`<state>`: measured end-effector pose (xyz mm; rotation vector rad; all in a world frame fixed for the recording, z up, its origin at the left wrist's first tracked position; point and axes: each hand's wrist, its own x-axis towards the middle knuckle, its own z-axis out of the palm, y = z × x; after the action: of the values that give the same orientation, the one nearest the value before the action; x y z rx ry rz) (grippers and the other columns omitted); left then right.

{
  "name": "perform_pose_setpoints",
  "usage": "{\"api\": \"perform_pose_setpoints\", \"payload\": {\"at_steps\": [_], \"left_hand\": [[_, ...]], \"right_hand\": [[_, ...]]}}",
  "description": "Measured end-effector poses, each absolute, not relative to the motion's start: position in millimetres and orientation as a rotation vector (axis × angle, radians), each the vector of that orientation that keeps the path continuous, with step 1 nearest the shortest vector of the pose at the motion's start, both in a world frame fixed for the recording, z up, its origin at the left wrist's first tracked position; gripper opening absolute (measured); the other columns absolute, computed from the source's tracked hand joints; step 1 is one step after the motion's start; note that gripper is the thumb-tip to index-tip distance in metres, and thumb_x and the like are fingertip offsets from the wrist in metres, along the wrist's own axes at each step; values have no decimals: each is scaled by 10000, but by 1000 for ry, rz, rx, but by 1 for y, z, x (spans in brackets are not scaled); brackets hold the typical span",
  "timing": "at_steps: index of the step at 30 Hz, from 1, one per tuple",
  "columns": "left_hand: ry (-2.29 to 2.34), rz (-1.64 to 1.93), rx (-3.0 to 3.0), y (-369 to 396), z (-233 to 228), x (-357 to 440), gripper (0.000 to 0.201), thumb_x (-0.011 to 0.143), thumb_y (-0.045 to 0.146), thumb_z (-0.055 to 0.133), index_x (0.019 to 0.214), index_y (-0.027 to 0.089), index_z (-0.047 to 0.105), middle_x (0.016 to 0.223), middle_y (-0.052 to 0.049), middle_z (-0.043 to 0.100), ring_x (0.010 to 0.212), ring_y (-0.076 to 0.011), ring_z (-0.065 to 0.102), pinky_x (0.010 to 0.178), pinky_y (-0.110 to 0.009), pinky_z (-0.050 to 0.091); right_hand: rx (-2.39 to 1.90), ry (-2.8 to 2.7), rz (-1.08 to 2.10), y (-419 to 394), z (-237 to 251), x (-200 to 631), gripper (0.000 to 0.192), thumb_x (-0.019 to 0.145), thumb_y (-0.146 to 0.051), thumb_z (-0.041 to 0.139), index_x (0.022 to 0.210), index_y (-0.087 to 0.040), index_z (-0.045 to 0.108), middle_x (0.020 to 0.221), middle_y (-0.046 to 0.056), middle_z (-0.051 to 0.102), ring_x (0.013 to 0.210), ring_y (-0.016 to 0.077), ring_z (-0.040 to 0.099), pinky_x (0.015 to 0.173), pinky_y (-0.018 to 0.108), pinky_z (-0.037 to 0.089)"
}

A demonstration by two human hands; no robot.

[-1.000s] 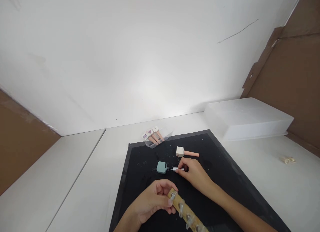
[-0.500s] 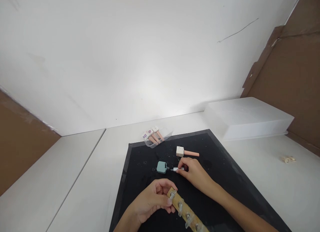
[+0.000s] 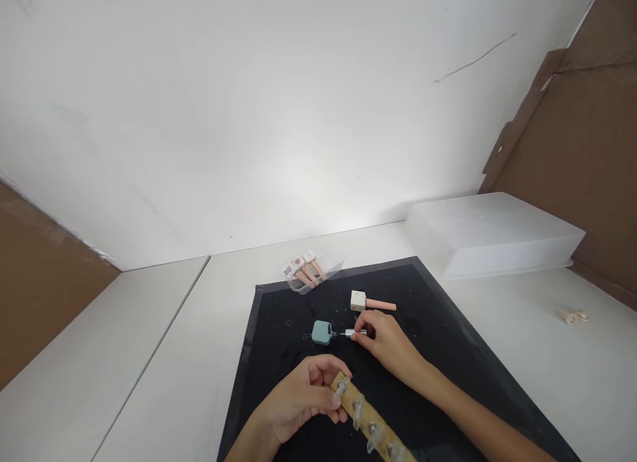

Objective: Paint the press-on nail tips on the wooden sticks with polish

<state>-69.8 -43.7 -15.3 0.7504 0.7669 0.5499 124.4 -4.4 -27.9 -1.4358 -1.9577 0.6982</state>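
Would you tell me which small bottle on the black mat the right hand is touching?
The teal bottle; the right hand pinches its silver brush stem. The cream bottle lies untouched.

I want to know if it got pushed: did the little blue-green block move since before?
No. The blue-green block sits at the same spot on the black mat, just as far below the cream block.

I see a white table (image 3: 149,382) with a seam on the left. A black mat (image 3: 448,356) lies on it in front of me, a clear packet of pink-handled pieces (image 3: 308,273) at the mat's far edge (half on the table), a white plastic box (image 3: 492,236) far right, a small pale bit (image 3: 573,316) near it.
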Motion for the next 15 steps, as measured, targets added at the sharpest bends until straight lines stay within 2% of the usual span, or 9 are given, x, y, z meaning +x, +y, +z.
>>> {"api": "perform_pose_setpoints", "payload": {"at_steps": [15], "left_hand": [[760, 549, 753, -44, -17, -69, 347, 538, 105, 766, 862, 131, 646, 657, -33, 687, 524, -119, 642, 481, -152, 488]], "right_hand": [[-1409, -1989, 720, -7, -28, 121, 106, 740, -89, 630, 684, -178, 613, 688, 17, 598, 664, 189, 570, 588, 258, 404]]}}
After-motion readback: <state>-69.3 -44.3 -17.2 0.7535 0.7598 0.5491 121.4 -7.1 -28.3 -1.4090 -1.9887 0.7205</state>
